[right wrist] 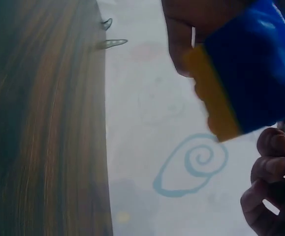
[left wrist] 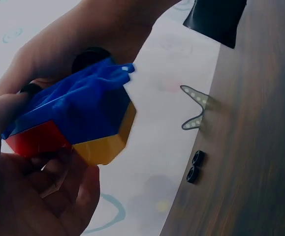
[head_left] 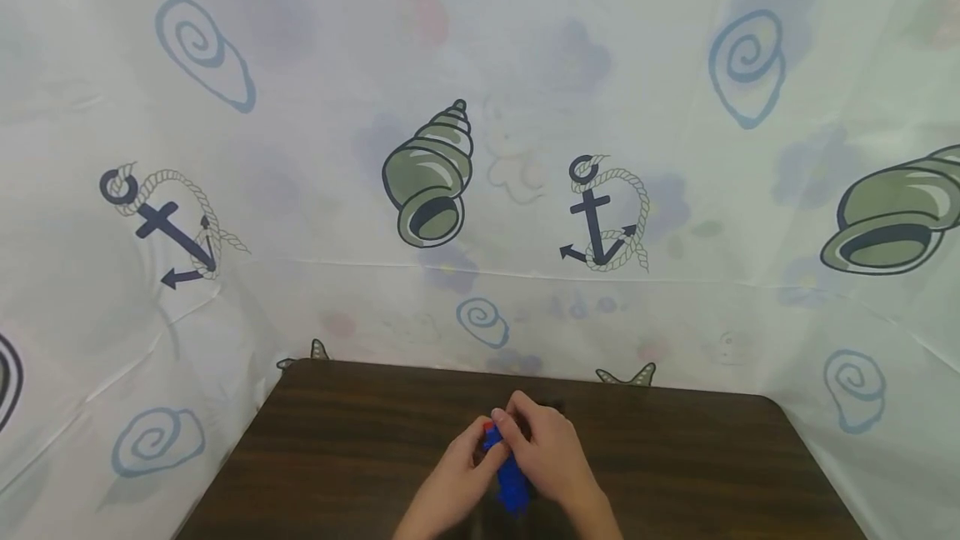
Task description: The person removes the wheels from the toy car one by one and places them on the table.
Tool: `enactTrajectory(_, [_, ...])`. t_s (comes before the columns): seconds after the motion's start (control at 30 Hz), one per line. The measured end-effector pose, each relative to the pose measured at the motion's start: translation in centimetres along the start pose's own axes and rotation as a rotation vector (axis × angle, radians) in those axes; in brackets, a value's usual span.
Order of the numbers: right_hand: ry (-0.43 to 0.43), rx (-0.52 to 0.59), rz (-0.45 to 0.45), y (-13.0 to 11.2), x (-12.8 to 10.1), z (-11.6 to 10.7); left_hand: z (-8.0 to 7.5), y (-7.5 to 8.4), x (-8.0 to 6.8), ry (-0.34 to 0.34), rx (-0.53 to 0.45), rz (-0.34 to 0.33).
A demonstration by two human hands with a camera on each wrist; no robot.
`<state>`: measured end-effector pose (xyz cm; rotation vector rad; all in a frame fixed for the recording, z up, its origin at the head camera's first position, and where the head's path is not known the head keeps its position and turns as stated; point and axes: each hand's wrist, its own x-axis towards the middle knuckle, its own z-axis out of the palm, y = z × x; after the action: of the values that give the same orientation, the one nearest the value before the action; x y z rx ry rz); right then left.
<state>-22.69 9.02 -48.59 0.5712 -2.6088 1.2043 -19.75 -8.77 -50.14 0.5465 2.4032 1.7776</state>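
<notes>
Above the near middle of the dark wooden table point(head_left: 337, 457), both hands hold one small toy point(head_left: 512, 475) built of blue, red and yellow blocks. My left hand point(head_left: 480, 444) grips it from the left and below, and my right hand point(head_left: 519, 417) curls over its top from the right. In the left wrist view the toy point(left wrist: 83, 115) shows a blue top, a red corner, a yellow underside and a black wheel point(left wrist: 88, 56) against the right hand. Its blue and yellow side point(right wrist: 245, 78) fills the upper right of the right wrist view, with curled fingers point(right wrist: 270, 162) below.
Two small black rings point(left wrist: 195, 166) lie on the table by its far edge. A black object point(left wrist: 216, 19) shows at the top of the left wrist view. A white sheet printed with shells and anchors point(head_left: 435, 182) surrounds the table on three sides.
</notes>
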Motion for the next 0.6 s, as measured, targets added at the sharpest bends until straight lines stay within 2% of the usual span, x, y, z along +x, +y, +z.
enactTrajectory(0.1, [0.073, -0.066, -0.049, 0.0, -0.2, 0.6, 0.2, -0.2, 0.0, 0.021, 0.006, -0.002])
enactTrajectory(0.2, [0.156, -0.135, -0.086, 0.0, -0.3, 1.5, 0.7, -0.6, 0.2, 0.053, -0.033, -0.022])
enactTrajectory(0.33, [0.241, -0.184, -0.103, -0.2, -0.4, 2.3, 1.9, -0.9, 0.5, 0.163, -0.055, -0.057])
enactTrajectory(0.47, [0.265, -0.165, -0.093, -0.6, -0.6, 2.6, 3.1, -0.7, 0.8, 0.293, -0.088, -0.086])
enactTrajectory(0.6, [0.253, -0.120, -0.083, -1.1, -0.7, 2.7, 3.7, -0.4, 1.0, 0.378, -0.171, -0.104])
